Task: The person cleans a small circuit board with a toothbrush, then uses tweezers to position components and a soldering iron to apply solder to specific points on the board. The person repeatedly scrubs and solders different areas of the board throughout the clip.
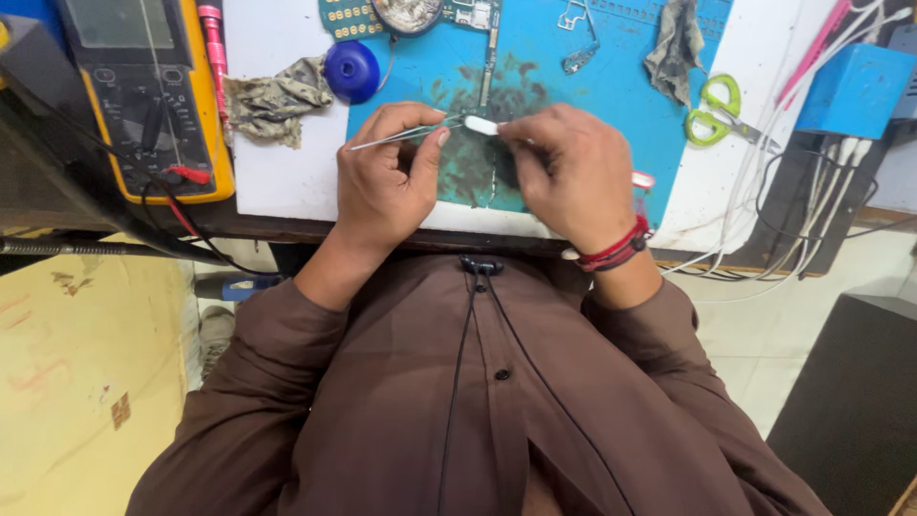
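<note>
Over the near edge of the blue work mat, both hands meet just above the bench. The left hand pinches a pair of thin metal tweezers between thumb and forefinger, tips pointing right, so the fine points can reach a part too small for bare fingers. The right hand has its fingers closed around a small white piece, holding it steady at the tweezer tips; a pink-and-white end of something pokes out past the wrist, which wears a red band. Only one end of the white piece shows: rounded, pale, smooth-looking; the rest is hidden in the grip. Both hands hover close to the chest, probably for a steady, near view. A dark stained patch on the mat lies right under them. Yellow multimeter, blue round cap, crumpled rag and green scissors sit pushed back, within reach.
</note>
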